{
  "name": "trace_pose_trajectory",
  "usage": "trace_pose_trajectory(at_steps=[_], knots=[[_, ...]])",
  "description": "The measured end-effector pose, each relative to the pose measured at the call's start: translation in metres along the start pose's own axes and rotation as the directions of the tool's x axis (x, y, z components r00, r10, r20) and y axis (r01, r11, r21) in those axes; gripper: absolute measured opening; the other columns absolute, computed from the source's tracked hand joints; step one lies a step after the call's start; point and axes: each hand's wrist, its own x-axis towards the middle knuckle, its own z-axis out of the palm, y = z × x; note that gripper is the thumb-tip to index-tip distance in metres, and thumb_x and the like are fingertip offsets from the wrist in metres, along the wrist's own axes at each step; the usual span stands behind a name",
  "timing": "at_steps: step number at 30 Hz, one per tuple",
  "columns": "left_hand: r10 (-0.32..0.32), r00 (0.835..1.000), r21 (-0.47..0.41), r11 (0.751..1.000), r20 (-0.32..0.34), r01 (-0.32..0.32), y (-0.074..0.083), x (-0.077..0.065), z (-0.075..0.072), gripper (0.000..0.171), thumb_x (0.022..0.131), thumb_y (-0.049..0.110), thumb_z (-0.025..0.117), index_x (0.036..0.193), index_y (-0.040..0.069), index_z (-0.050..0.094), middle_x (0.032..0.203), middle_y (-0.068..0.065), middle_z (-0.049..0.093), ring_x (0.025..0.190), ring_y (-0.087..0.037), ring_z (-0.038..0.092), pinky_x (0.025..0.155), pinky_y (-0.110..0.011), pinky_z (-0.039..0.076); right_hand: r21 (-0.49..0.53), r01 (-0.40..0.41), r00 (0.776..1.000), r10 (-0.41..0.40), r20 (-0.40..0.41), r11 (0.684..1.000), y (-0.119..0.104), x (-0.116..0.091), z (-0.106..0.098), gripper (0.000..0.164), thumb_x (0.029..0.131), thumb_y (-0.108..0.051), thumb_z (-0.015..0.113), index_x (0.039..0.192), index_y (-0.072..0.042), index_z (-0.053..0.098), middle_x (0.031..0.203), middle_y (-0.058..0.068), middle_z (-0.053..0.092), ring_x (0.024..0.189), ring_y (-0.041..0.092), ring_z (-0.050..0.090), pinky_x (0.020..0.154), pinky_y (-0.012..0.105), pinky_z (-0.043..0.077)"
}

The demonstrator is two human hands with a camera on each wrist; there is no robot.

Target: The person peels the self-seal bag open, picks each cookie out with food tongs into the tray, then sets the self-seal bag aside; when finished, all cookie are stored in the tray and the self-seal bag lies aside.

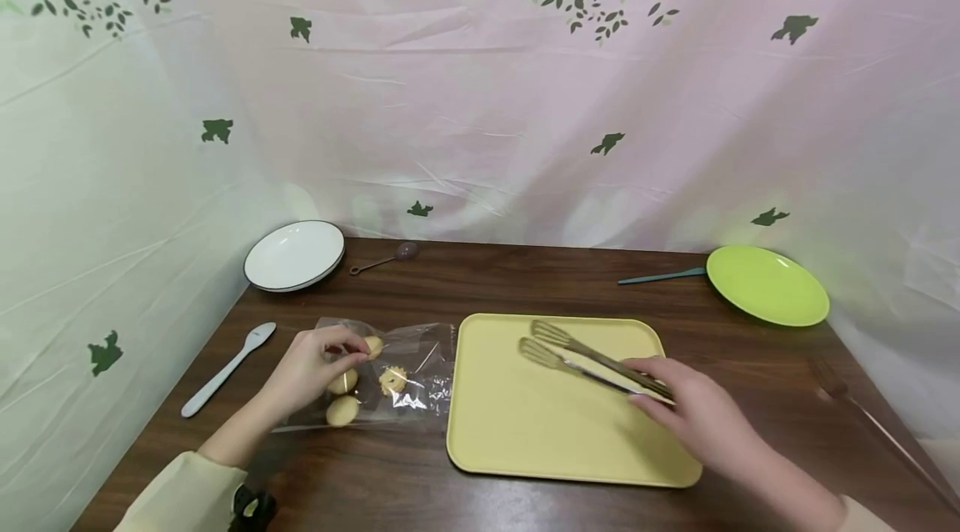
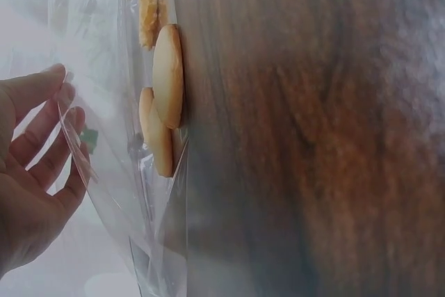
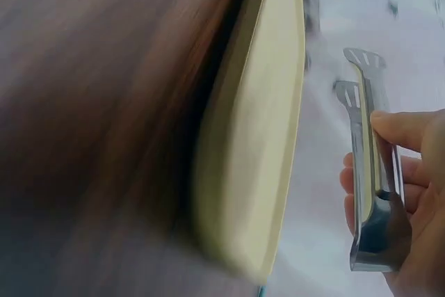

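Note:
With thumb and fingertips my left hand (image 1: pixel 309 369) pinches the edge of a clear plastic bag (image 1: pixel 429 361). Inside the bag lie several cookies: smooth round ones, such as this cookie (image 1: pixel 342 411), and a ridged cookie (image 1: pixel 393 381). The left wrist view shows the film (image 2: pixel 104 179) lifted by the fingertips, away from the cookies. My right hand (image 1: pixel 705 411) grips metal tongs (image 3: pixel 368 165) with slotted ends, their arms spread apart and nothing between them. In the head view the tongs are over the yellow tray (image 1: pixel 525 424), right of the bag.
A white plate (image 1: pixel 295 255) and a small brown spoon (image 1: pixel 386 258) lie at the back left. A pale knife (image 1: pixel 228 369) is at the left edge. At the back right are a lime-green plate (image 1: pixel 767 285) and a teal utensil handle (image 1: pixel 660 276). A fork (image 1: pixel 862 411) lies far right.

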Motion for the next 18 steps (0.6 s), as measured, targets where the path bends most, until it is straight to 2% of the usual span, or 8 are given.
trace_pose_trajectory(at_steps=[4,7,18], knots=[[0.009,1.0,-0.015,1.0,-0.005,-0.009,-0.001,0.001,0.0,0.016,0.077,0.007,0.077,0.082,0.02,0.071,0.08,0.016,0.066,0.073,-0.001,0.061,0.066,-0.028,0.055,-0.005,0.08,0.996,-0.08,0.043,0.997,-0.024,0.022,0.015,0.039,0.08,-0.025,0.076,0.117,-0.021,0.065,0.11,-0.01,0.066,0.102,0.012,0.063,0.078,0.036,0.053],[0.01,1.0,-0.022,1.0,-0.001,-0.01,0.0,0.0,0.0,0.016,0.077,0.006,0.077,0.082,0.02,0.07,0.08,0.016,0.066,0.074,-0.001,0.061,0.066,-0.028,0.055,-0.019,0.112,0.991,-0.11,0.079,0.994,-0.037,0.036,0.026,0.038,0.081,-0.028,0.075,0.117,-0.022,0.065,0.111,-0.008,0.067,0.103,0.012,0.063,0.079,0.037,0.053],[-0.004,1.0,-0.028,1.0,-0.001,0.004,0.001,0.0,-0.001,0.014,0.078,0.008,0.077,0.082,0.02,0.07,0.08,0.017,0.066,0.073,-0.002,0.061,0.066,-0.027,0.055,-0.039,0.233,0.956,-0.221,0.19,0.972,-0.067,0.071,0.063,0.035,0.084,-0.03,0.072,0.117,-0.019,0.065,0.109,-0.005,0.067,0.101,0.012,0.063,0.073,0.034,0.054]])
